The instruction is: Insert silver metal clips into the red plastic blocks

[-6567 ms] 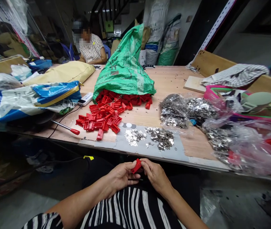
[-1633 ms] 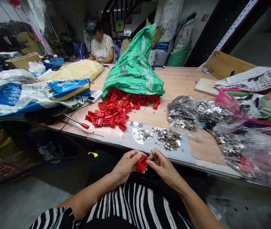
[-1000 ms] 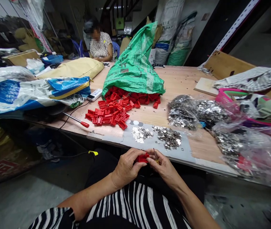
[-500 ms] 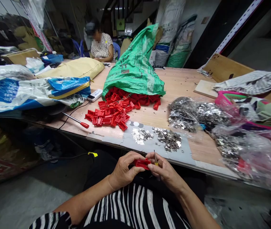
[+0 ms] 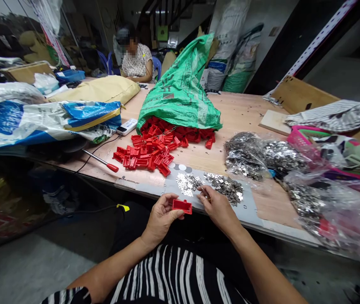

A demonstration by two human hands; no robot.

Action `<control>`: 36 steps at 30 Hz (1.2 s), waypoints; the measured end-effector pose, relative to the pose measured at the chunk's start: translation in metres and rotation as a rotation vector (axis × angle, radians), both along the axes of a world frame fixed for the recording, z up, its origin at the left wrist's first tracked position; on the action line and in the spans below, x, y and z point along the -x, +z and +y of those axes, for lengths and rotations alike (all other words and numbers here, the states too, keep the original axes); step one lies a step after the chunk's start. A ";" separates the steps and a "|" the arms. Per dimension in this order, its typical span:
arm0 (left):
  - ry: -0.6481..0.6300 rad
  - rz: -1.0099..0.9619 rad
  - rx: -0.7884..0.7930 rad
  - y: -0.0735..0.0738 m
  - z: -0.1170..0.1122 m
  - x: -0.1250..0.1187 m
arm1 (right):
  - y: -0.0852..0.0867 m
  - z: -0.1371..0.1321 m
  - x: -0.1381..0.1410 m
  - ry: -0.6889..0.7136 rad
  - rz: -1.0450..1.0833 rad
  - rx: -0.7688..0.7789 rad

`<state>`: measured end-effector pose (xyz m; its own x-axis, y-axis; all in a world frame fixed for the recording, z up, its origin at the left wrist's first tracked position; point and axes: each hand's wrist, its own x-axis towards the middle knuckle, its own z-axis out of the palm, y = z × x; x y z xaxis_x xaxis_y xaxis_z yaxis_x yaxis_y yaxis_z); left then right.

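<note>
My left hand (image 5: 163, 216) grips a small red plastic case (image 5: 182, 206) by its left end, the open hollow side facing me, just off the table's front edge. My right hand (image 5: 213, 204) is closed around a small screwdriver (image 5: 205, 193), mostly hidden by the fingers. Its fingertips are at the grey mat, between a pile of shiny flat metal pieces (image 5: 188, 183) and a darker pile of metal pieces (image 5: 227, 188). Whether the fingertips pinch a metal piece, I cannot tell. Many more red cases (image 5: 144, 154) lie heaped beyond my left hand.
A green woven sack (image 5: 180, 99) spills red cases onto the table. A red-handled metal rod (image 5: 112, 167) lies left, near a blue-and-white sack (image 5: 40, 120). Clear bags of metal pieces (image 5: 246, 154) stand right, beside a pink basket (image 5: 303, 137). Another person (image 5: 137, 61) sits across the table.
My right hand has left the red case and moved forward to the metal piles with the screwdriver. My left hand has turned the case so its hollow side shows.
</note>
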<state>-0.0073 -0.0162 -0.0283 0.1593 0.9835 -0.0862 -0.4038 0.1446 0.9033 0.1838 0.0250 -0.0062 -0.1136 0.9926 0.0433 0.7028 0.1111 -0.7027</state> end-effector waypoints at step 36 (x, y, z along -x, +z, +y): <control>0.019 0.725 -0.766 0.015 -0.002 0.004 | -0.010 -0.039 0.012 0.059 0.547 0.227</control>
<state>-0.0115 -0.0180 -0.0128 0.3020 0.8175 0.4904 0.2737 -0.5671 0.7768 0.1722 -0.0145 -0.0157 -0.1899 0.9765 -0.1015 0.2290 -0.0565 -0.9718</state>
